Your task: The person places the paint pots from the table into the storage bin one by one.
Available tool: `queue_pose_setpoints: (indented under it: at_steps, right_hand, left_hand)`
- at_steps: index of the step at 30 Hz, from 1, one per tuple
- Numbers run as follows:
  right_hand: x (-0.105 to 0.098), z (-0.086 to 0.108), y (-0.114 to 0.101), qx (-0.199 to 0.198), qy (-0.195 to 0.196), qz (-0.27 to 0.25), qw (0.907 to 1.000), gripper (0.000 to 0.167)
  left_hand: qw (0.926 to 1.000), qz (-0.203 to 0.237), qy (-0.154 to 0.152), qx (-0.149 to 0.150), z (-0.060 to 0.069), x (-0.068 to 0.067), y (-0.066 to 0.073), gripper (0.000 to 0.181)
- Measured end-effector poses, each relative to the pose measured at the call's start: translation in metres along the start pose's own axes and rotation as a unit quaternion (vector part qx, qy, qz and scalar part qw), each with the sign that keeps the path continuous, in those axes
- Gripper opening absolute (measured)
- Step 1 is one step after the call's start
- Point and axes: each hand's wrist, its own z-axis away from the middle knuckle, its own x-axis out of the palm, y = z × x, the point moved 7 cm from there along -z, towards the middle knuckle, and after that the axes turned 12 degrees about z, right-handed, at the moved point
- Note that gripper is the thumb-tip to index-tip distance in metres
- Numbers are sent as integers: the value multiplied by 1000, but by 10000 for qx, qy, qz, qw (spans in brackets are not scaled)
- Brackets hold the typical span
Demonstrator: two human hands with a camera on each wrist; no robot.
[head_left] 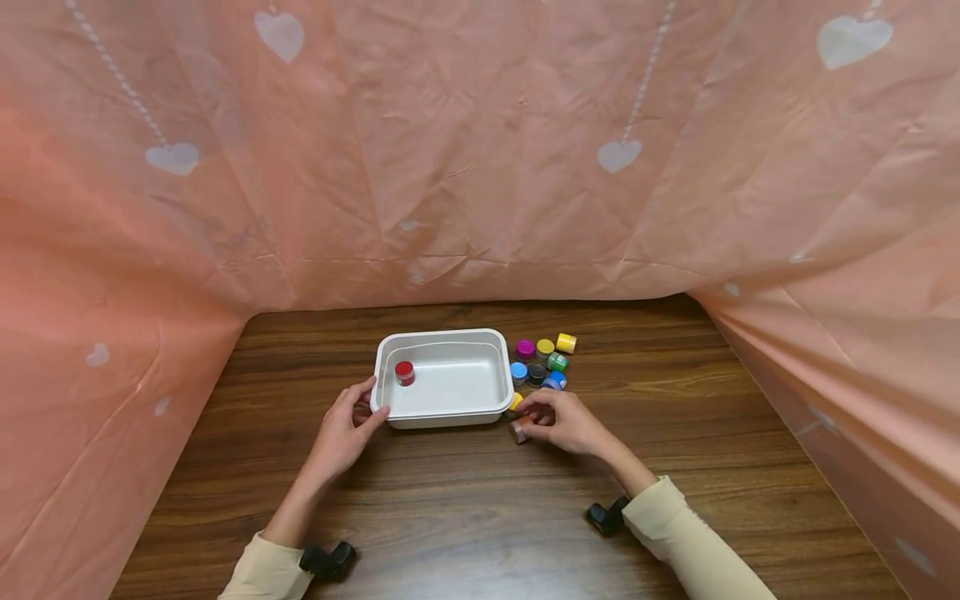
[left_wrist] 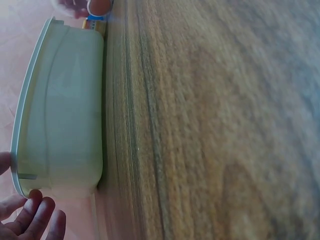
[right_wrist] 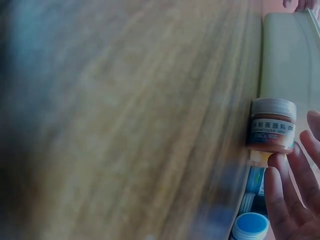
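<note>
The left hand grips the left end of the white tray, thumb at the near rim and fingers round the corner; the left wrist view shows its fingertips against the tray wall. A red-lidded jar stands inside the tray. Right of the tray, the right hand is at a brown jar with a pale lid. In the right wrist view this brown jar lies on its side, fingertips at its base and the thumb apart from it. A yellow jar is partly hidden behind the fingers.
Several paint jars cluster right of the tray: purple, light blue, black, green, blue and yellow among them. Wooden table lies in front; a pink curtain hangs behind and at both sides.
</note>
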Motion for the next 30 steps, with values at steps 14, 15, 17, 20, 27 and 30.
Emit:
queue_pose_setpoints:
  at_steps: [14, 15, 17, 20, 27, 30]
  right_hand:
    - [7, -1, -2, -148, -84, 290, 9994, 24]
    - [8, -1, -2, -160, -96, 314, 9993, 24]
    - [8, 0, -2, -179, -119, 357, 9991, 24]
    - [9, 0, -2, -223, -153, 394, 9989, 24]
    - [10, -1, -2, -275, -158, 454, 9985, 24]
    - [10, -2, -1, -260, -175, 497, 9983, 24]
  left_hand:
    - [10000, 40, 28, 19, 1, 1, 1, 58]
    - [10000, 53, 32, 19, 1, 1, 1, 58]
    - [10000, 65, 35, 58, 1, 1, 1, 58]
    - [10000, 66, 34, 65, 1, 1, -1, 58]
    - [9999, 48, 33, 95, 0, 0, -2, 58]
    - [10000, 42, 22, 75, 0, 0, -2, 59]
